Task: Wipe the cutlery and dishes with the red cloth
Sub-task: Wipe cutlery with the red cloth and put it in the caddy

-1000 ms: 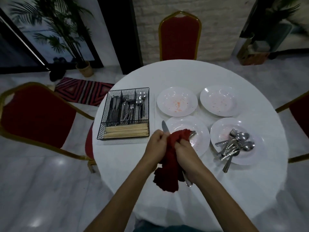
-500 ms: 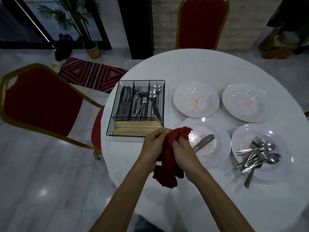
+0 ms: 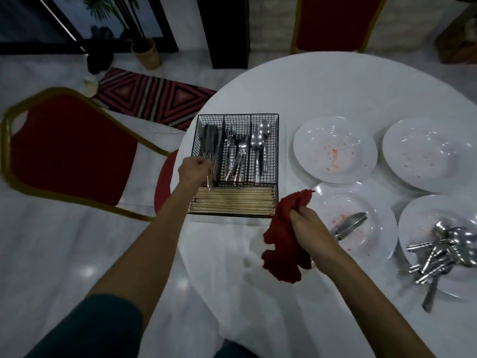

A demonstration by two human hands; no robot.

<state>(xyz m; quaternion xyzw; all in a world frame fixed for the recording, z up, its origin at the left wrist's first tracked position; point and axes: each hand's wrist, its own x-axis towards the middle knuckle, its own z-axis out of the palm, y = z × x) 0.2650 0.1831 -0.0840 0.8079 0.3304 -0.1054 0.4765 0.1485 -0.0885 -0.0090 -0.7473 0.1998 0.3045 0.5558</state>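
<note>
Head view, one entry per item.

1. Table [image 3: 322, 86]: round, white-covered, fills the right half of the frame.
2. Wire basket [image 3: 237, 116]: black, on the table's left edge, centre of the frame. Three rear compartments and one long front compartment.
   - Left compartment: knives [image 3: 213, 138].
   - Middle compartment: forks [image 3: 240, 153].
   - Right compartment: spoons [image 3: 259, 143].
   - Front compartment: wooden sticks [image 3: 232, 202], lying crosswise.
3. Left hand [image 3: 193, 169]: at the basket's left compartment, fingers curled and pinching the handle of the first knife [image 3: 209, 180], whose blade lies among the other knives.
4. Right hand [image 3: 307, 226]: lower centre of the frame, just right of the basket's front corner, fingers closed around the red cloth [image 3: 281, 241]. The cloth is bunched in the fist, with loose folds hanging below it over the table.
5. Plates, four, all white, right of the basket:
   - Upper centre plate [image 3: 335, 135]: red specks.
   - Upper right plate [image 3: 426, 151]: faint specks.
   - Near plate [image 3: 335, 202]: beside the right hand, red specks, carries the second knife [image 3: 351, 224].
   - Lower right plate [image 3: 426, 215]: carries a loose cutlery pile [image 3: 436, 254] of spoons and forks.
6. Surroundings: red chair [image 3: 64, 151] with gold frame at left; second red chair [image 3: 333, 21] at the top; striped rug [image 3: 154, 99] and plant pot [image 3: 147, 54] on the floor, upper left.
</note>
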